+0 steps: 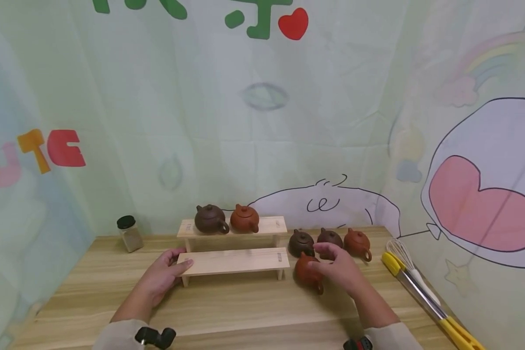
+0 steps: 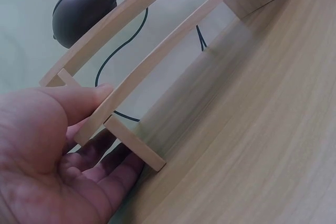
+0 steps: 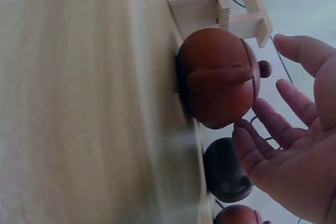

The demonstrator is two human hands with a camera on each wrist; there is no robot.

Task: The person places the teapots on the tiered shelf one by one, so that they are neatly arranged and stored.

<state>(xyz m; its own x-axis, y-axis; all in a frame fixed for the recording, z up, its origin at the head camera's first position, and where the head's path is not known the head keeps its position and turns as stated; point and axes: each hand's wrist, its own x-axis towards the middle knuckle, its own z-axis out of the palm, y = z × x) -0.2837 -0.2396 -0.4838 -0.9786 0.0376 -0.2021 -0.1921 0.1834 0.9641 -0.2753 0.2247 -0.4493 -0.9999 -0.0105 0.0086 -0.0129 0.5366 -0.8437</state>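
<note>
A two-tier wooden stand (image 1: 234,261) holds a dark teapot (image 1: 210,219) and an orange-brown teapot (image 1: 244,218) on its upper tier. My left hand (image 1: 161,276) grips the left end of the lower tier, thumb on top and fingers beneath, as the left wrist view shows on the board (image 2: 157,51). Beside the stand's right end, a reddish teapot (image 1: 308,270) rests on the table. Around its lid side my right hand (image 1: 342,270) is spread; in the right wrist view the hand (image 3: 299,129) has loosely bent fingers near that teapot (image 3: 218,77), with no clear grip.
Behind the right hand stand two dark teapots (image 1: 301,242) (image 1: 330,236) and another reddish teapot (image 1: 357,243). Yellow-handled tongs (image 1: 428,296) and a whisk (image 1: 413,267) lie along the right edge. A black-lidded jar (image 1: 130,234) stands at the back left. Printed cloth hangs behind.
</note>
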